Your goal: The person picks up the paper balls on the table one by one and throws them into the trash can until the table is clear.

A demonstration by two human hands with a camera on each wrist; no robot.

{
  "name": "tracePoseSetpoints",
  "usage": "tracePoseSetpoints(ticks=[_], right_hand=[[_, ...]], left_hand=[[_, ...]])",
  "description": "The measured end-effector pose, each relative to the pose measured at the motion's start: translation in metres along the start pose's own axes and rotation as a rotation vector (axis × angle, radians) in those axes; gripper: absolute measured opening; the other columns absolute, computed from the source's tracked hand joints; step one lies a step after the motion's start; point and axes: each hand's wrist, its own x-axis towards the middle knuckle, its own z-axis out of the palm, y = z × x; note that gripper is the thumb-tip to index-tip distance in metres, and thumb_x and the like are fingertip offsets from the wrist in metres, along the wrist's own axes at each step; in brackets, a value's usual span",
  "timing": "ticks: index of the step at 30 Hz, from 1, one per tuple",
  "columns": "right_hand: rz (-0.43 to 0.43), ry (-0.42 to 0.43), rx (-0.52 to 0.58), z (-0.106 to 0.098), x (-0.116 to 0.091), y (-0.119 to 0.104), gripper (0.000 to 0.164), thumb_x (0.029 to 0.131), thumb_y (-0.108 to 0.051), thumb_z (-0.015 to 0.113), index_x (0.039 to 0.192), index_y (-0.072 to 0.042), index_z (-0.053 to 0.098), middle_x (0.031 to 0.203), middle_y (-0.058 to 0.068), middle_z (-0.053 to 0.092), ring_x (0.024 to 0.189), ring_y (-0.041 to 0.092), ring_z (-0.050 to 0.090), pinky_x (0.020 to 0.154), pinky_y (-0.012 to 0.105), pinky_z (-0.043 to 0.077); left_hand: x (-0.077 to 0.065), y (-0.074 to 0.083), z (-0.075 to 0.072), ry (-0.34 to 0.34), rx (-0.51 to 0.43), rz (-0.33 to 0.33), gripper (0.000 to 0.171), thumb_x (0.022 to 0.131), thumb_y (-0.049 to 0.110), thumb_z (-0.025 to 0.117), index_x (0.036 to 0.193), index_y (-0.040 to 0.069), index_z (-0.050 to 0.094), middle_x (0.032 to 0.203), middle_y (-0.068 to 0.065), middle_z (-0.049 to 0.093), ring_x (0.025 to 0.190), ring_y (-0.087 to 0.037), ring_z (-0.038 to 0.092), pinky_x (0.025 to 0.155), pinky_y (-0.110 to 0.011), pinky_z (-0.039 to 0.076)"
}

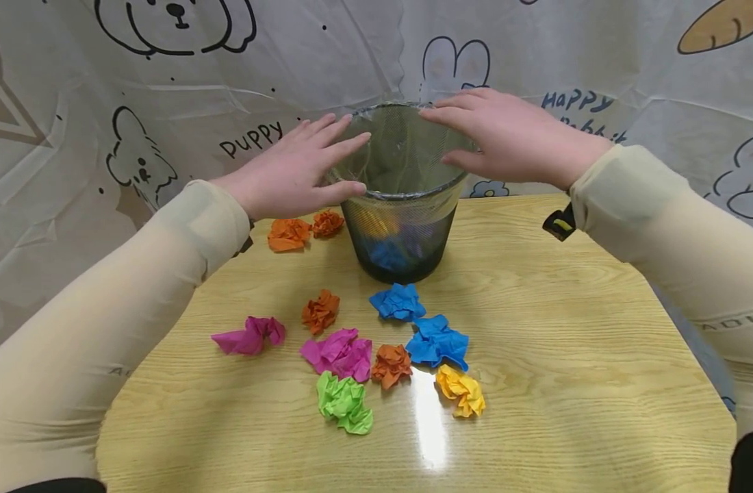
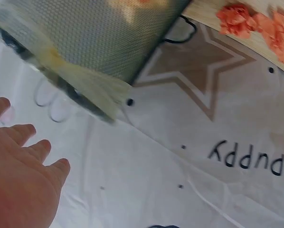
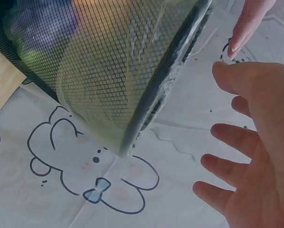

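A black mesh wastebasket (image 1: 435, 236) with a clear plastic liner (image 1: 398, 147) over its rim stands upright at the back of the table. Yellow, blue and purple crumpled paper shows through its mesh. My left hand (image 1: 296, 168), fingers spread and straight, is above the rim's left side; the left wrist view shows a gap between this hand (image 2: 25, 175) and the rim. On the opposite side my right hand (image 1: 506, 137) hovers palm down over the rim with fingers extended. In the right wrist view that hand (image 3: 260, 128) holds nothing and stands apart from the liner.
Crumpled paper lies on the wooden table (image 1: 567, 329): blue balls (image 1: 438, 341), a yellow one (image 1: 461, 390), a green one (image 1: 344, 402), magenta ones (image 1: 339, 352) and orange ones (image 1: 321, 311). Two orange balls (image 1: 289, 234) sit left of the basket. A printed cloth (image 1: 352, 55) hangs behind.
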Motion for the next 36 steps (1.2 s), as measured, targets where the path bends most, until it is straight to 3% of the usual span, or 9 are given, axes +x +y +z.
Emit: tracePoseSetpoints(ticks=[9, 16, 24, 28, 36], right_hand=[[-0.041, 0.036, -0.048, 0.008, -0.050, -0.003, 0.070, 0.100, -0.028, 0.068, 0.160, -0.013, 0.037, 0.161, 0.019, 0.037, 0.147, 0.045, 0.031, 0.117, 0.063, 0.026], [-0.143, 0.096, -0.049, 0.030, -0.082, -0.002, 0.071, 0.094, -0.025, 0.076, 0.156, -0.011, 0.044, 0.155, 0.020, 0.045, 0.141, 0.047, 0.039, 0.112, 0.064, 0.034], [-0.233, 0.100, -0.027, 0.067, -0.111, -0.018, 0.073, 0.092, -0.029, 0.078, 0.156, -0.013, 0.046, 0.156, 0.015, 0.046, 0.141, 0.042, 0.042, 0.109, 0.062, 0.039], [-0.259, 0.044, 0.002, 0.088, -0.124, -0.033, 0.073, 0.095, -0.035, 0.075, 0.158, -0.016, 0.042, 0.157, 0.013, 0.045, 0.142, 0.040, 0.042, 0.110, 0.060, 0.040], [-0.269, -0.097, 0.164, 0.130, -0.151, -0.057, 0.080, 0.097, -0.044, 0.071, 0.163, -0.028, 0.030, 0.159, 0.004, 0.043, 0.138, 0.025, 0.049, 0.106, 0.048, 0.049]], left_hand=[[-0.009, 0.038, 0.010, 0.060, 0.041, 0.181, 0.079, 0.103, 0.067, 0.037, 0.166, 0.025, 0.015, 0.171, -0.010, 0.002, 0.157, -0.030, -0.003, 0.125, -0.049, -0.001], [-0.020, 0.061, 0.029, 0.076, 0.053, 0.295, 0.078, 0.103, 0.068, 0.037, 0.166, 0.025, 0.018, 0.172, -0.007, 0.002, 0.157, -0.029, -0.002, 0.125, -0.048, 0.000], [-0.038, 0.078, 0.070, 0.052, 0.036, 0.393, 0.078, 0.103, 0.065, 0.039, 0.166, 0.024, 0.017, 0.172, -0.008, 0.002, 0.157, -0.028, -0.005, 0.125, -0.047, 0.000], [-0.050, 0.085, 0.096, 0.031, 0.004, 0.407, 0.076, 0.104, 0.064, 0.039, 0.166, 0.025, 0.018, 0.172, -0.005, -0.001, 0.157, -0.025, -0.007, 0.125, -0.048, 0.001], [-0.078, 0.089, 0.140, -0.032, -0.076, 0.394, 0.078, 0.102, 0.065, 0.043, 0.166, 0.028, 0.016, 0.172, -0.001, -0.002, 0.157, -0.023, -0.007, 0.125, -0.051, 0.005]])
